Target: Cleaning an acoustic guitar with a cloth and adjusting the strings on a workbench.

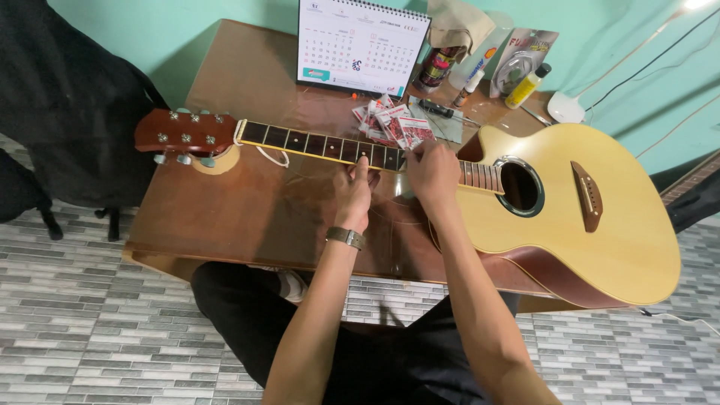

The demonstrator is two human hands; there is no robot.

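Note:
An acoustic guitar with a pale wooden body [600,225] lies flat across a brown table [247,82], its reddish headstock [185,132] at the left. My left hand [355,193], with a wristwatch on the wrist, rests against the near edge of the dark fretboard [322,145]. My right hand [431,171] lies on top of the neck just left of the sound hole [520,185], fingers curled over the frets. What the right fingers pinch is hidden. No strings show on the neck.
Small red-and-white packets [394,124] lie behind the neck. A desk calendar [362,45], bottles [527,85], a can [437,69] and small tools stand at the table's back. A white roll [219,159] props the headstock. A black chair [67,105] stands left.

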